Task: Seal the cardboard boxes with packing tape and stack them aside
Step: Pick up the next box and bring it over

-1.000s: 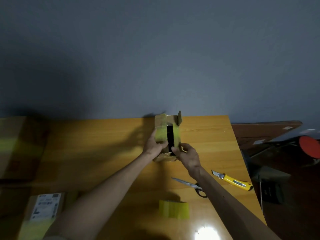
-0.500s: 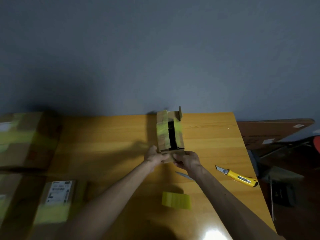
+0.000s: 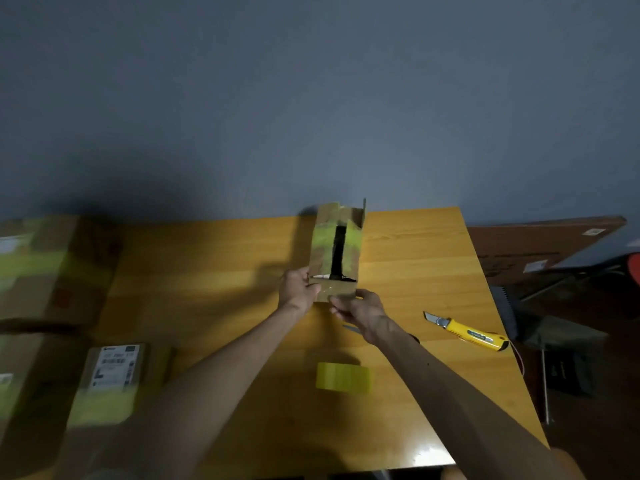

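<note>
Cardboard, brown and matt, makes up the small oblong box [image 3: 336,251], whose two top flaps are covered with yellowish-green tape and parted by a dark slit. The box is found over the far middle of the glossy wooden table [image 3: 207,271], close to the grey wall; whether its base rests on the wood cannot be told. Its near left corner is gripped by the left hand [image 3: 298,289], fingers curled round the edge, and its near end flap is pinched by the right hand [image 3: 360,310]. A flat-sided roll of yellow tape [image 3: 343,376] is seen nearer the person, between the forearms. A yellow utility knife [image 3: 467,332], blade out, lies well to the right. Scissors [image 3: 350,329] are mostly hidden by the right wrist, only a blade tip being shown. Larger taped boxes [image 3: 52,268] are blurred at the left edge, with a labelled box [image 3: 110,382] in front of them. The small box's long axis is pointed away from the person toward the wall, the slit running along it, and a short flap is raised at the far end.
</note>
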